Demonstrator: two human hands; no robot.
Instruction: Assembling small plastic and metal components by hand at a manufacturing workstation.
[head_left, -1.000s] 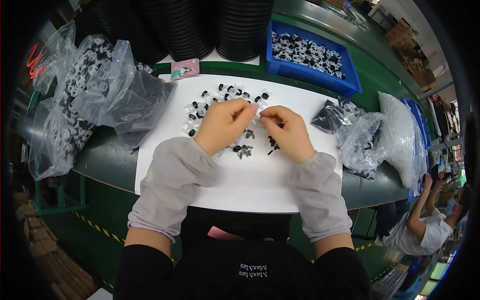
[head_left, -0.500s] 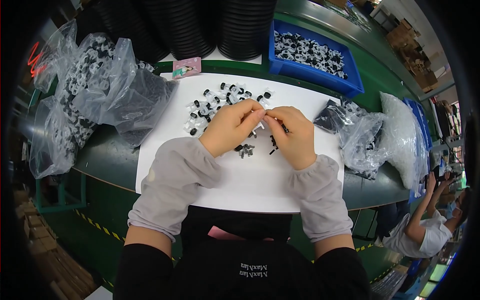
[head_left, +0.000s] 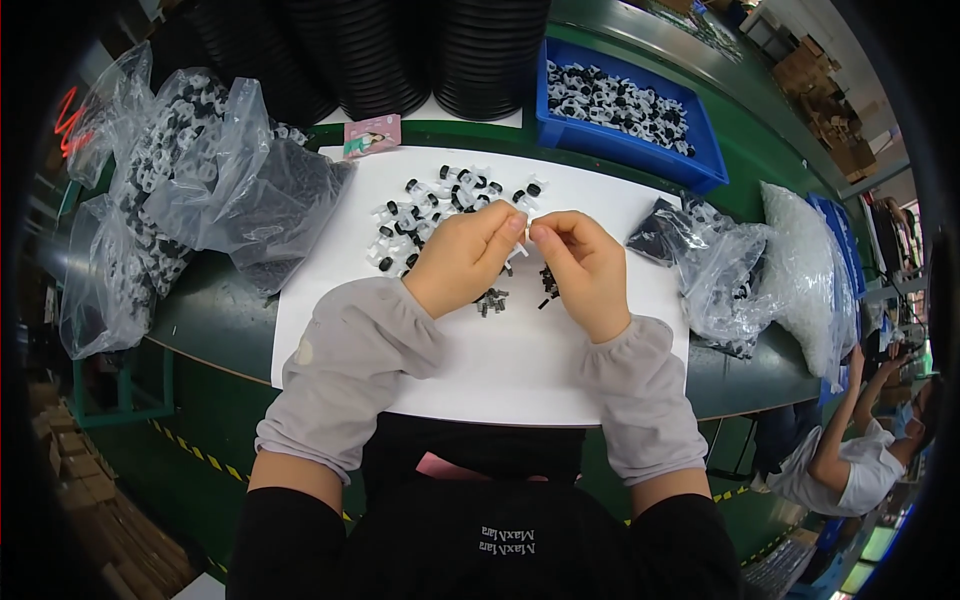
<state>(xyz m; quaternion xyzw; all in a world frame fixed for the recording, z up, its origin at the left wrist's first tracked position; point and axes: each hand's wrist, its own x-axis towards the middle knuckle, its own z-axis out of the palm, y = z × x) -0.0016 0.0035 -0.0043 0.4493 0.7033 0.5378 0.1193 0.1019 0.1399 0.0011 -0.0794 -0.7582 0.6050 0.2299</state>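
Over the white sheet [head_left: 470, 365], my two hands meet at the fingertips. My left hand [head_left: 462, 255] is closed in a pinch on a small white plastic part [head_left: 521, 250], which mostly hides behind the fingers. Beside it my right hand [head_left: 588, 275] has thumb and forefinger pinched; whatever they hold is too small to make out. Beyond my left hand lies a loose group of white plastic pieces with black caps [head_left: 400, 218]. Small grey metal pieces [head_left: 490, 303] lie below the hands, and tiny black pieces [head_left: 547, 285] lie partly hidden next to my right hand.
Clear bags of black-and-white parts [head_left: 165, 170] slump at the left, more bags [head_left: 730, 265] at the right. A blue bin [head_left: 715, 165] of similar parts stands far right. Ribbed black stacks [head_left: 480, 60] rise behind a pink packet [head_left: 372, 135]. Another person [head_left: 850, 460] is at far right.
The fingertips have drawn slightly apart, and a bit of white shows between them. My right thumb has shifted a little; the forearms stay nearly in place.
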